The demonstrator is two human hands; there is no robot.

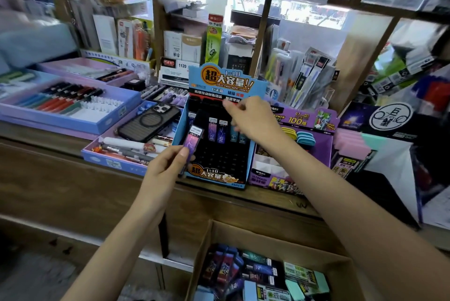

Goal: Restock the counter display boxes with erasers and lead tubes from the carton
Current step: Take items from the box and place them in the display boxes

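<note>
Fingers (pixel 182 153) of the left hand (pixel 165 169) are curled around the lower end of a purple lead tube (pixel 192 141), with the thumb pressed on its front face. The tube is tilted, its top leaning to the right, and it is in front of the left side of the blue display box (pixel 233 185).

The right hand (pixel 250 120) reaches over this box to the back rows, just under the printed header card. Its fingers (pixel 230 107) are bent and drawn together, but they are blurred and I cannot tell if they pinch something.

Inside the box a short row of tubes (pixel 216 131) stands upright near the middle. Black slots show between this row and the front wall.

The box stands at the front edge of the wooden bench (pixel 48 132). A purple display box (pixel 292 180) with yellow and blue erasers (pixel 300 137) is just beside its right wall. On the left a phone (pixel 148 124) lies on a pen tray (pixel 114 163), near the left wall.

Below the bench edge the open carton (pixel 255 230) holds more tubes and mint erasers, under the right forearm.
</note>
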